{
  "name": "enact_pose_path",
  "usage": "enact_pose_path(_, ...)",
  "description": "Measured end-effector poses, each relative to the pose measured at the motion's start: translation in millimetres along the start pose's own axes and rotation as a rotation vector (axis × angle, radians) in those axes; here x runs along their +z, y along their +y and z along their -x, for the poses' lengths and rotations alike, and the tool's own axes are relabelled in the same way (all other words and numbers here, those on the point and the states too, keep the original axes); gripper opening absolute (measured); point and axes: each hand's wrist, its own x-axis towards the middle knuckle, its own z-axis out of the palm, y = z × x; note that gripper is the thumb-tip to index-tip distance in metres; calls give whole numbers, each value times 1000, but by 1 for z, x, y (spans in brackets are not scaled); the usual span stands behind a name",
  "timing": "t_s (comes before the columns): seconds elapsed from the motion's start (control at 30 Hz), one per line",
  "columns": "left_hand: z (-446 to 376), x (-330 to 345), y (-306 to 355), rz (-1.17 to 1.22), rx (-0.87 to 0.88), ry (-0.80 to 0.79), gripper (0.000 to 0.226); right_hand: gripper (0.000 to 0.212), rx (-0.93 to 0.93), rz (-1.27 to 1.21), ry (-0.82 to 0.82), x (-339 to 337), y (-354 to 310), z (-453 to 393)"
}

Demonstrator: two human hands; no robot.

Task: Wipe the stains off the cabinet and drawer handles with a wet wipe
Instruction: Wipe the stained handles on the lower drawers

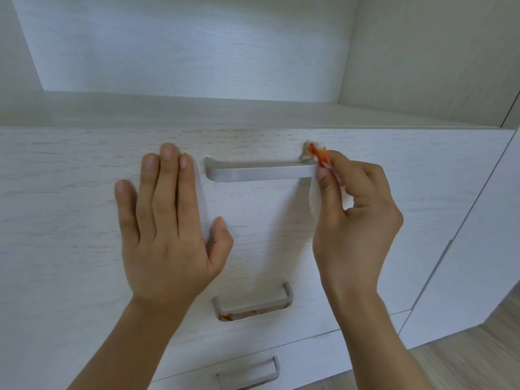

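Observation:
A silver bar handle (261, 171) sits on the top drawer front (84, 170) of a pale wood-grain unit. My right hand (357, 220) pinches a white wet wipe (318, 154), smeared orange-red, against the handle's right end. My left hand (168, 229) lies flat on the drawer front just left of the handle, fingers straight. The middle drawer's handle (253, 304) below carries orange-red stains along its lower edge. A third handle (250, 372) shows at the bottom, with no stain visible.
An open shelf recess (183, 52) lies above the drawers. A tall cabinet door (478, 249) stands to the right, and wood-look floor (478, 358) shows at the lower right.

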Motion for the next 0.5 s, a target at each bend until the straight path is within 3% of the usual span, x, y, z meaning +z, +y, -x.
enact_pose_path(0.13, 0, -1, 0, 6, -6, -3, 66, 18, 19, -11, 29, -4, -5, 7)
enact_pose_path(0.3, 1, 0, -1, 11, -5, -14, 68, 17, -129, 12, 34, 0, -25, 25)
enact_pose_path(0.5, -1, -6, -3, 59, 4, -74, 68, 19, -162, -53, 10, 14, -46, 43)
